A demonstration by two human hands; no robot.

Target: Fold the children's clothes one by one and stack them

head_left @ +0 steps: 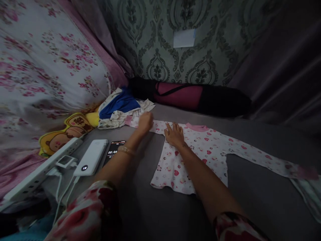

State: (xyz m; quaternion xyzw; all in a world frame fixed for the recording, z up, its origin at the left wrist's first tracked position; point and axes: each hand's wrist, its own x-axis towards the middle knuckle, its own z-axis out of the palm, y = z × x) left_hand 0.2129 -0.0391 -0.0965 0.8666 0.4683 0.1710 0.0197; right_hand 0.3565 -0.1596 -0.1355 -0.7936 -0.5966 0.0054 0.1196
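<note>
A white long-sleeved children's shirt point(195, 154) with pink hearts and a pink collar lies spread flat on the grey surface. My left hand point(145, 122) is closed at its left sleeve, fingers curled down over the cloth; the fingertips are hidden. Beside it, my right hand point(175, 134) rests palm down on the shirt near the shoulder, fingers spread. The pink left cuff point(128, 120) shows past my left hand, against a heap of clothes point(120, 107) in white and blue. The other sleeve stretches out to the right.
On the left are a white power bank point(91, 157), a phone point(114, 149) showing a timer, a power strip point(42, 169) with cables, and a yellow cushion point(64, 134). A long black and dark pink bag point(180, 95) lies along the wall. Folded cloth point(307, 192) sits at far right.
</note>
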